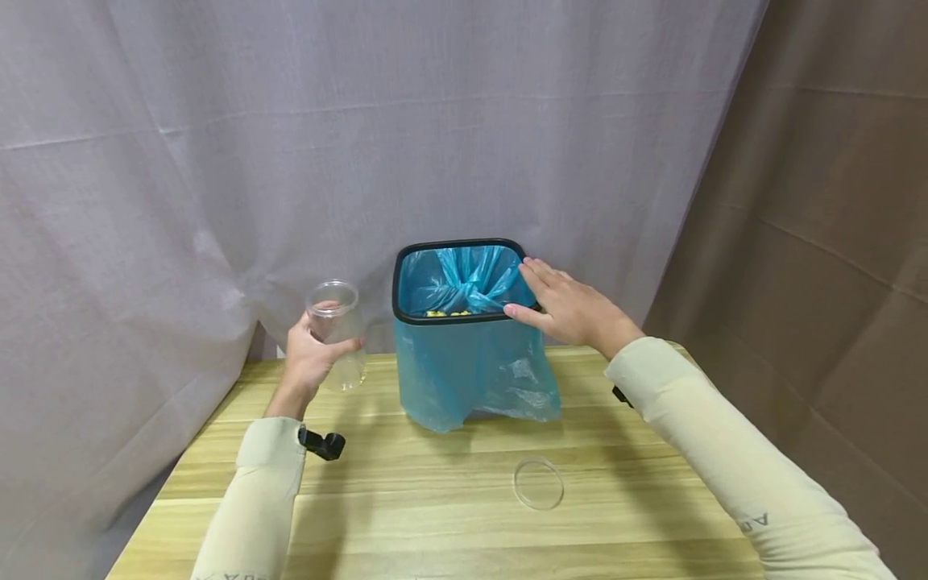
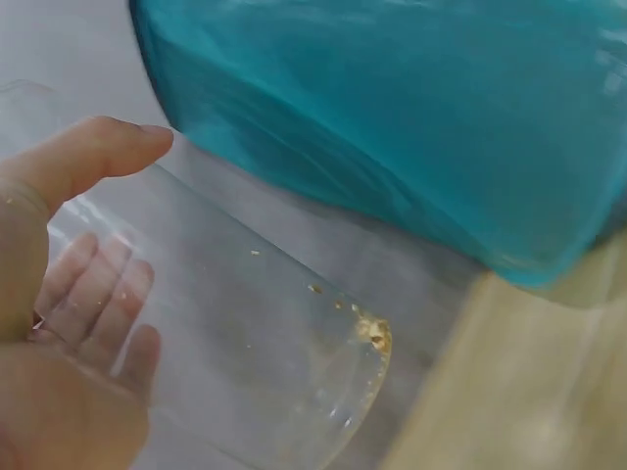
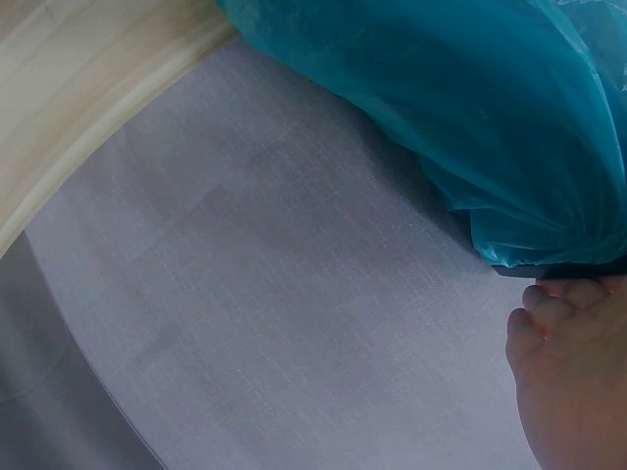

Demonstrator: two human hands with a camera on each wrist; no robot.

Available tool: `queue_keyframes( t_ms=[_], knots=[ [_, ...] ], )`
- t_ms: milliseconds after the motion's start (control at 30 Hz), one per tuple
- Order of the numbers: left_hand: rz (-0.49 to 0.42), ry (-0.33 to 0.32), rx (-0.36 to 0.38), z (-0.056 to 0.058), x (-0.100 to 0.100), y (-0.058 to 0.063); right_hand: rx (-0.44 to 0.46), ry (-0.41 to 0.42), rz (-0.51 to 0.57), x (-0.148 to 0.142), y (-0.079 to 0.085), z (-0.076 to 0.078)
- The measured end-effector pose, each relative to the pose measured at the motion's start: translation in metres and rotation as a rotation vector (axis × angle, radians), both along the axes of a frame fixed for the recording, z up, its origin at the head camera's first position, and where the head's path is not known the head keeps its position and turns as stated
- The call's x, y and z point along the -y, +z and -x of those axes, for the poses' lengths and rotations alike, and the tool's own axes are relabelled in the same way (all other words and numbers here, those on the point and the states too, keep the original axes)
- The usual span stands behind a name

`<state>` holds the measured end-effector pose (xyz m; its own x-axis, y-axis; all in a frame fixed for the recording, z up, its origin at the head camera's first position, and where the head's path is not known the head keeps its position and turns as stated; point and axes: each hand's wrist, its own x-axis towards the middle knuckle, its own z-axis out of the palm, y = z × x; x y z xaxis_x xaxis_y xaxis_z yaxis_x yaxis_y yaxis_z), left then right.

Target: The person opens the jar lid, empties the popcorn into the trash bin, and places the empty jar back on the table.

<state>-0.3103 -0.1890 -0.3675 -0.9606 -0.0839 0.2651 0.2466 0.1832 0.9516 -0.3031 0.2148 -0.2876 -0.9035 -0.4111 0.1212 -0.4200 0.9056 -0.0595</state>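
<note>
My left hand holds a clear plastic jar upright, its thumb and fingers wrapped round it, to the left of the bin. Golden crumbs cling inside the jar's bottom in the left wrist view. A trash bin with a black rim stands at the table's back, lined with a blue plastic bag. Inside lie some yellow pieces, below a knotted part of the bag. My right hand rests at the rim's right front corner with its fingers straight.
A clear round lid or ring lies on the wooden table, in front of the bin. Grey cloth hangs behind the table, and brownish cloth hangs at the right.
</note>
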Motion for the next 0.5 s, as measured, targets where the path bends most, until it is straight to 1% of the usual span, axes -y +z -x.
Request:
queue_keyframes(
  t_ms=[100,233,367,500],
  knots=[
    [-0.027,0.005,0.012,-0.002,-0.001,-0.018,0.0,-0.006,0.004,-0.001,0.0,0.0],
    [-0.087,0.001,0.005,-0.005,-0.005,-0.04,0.002,-0.009,0.007,-0.002,0.001,0.0],
    [-0.127,-0.004,0.007,-0.01,-0.011,-0.058,0.006,0.001,0.011,-0.003,0.001,0.0],
    [-0.133,0.013,0.033,-0.017,-0.012,-0.074,0.008,0.013,0.015,-0.001,0.0,0.0]
  ],
)
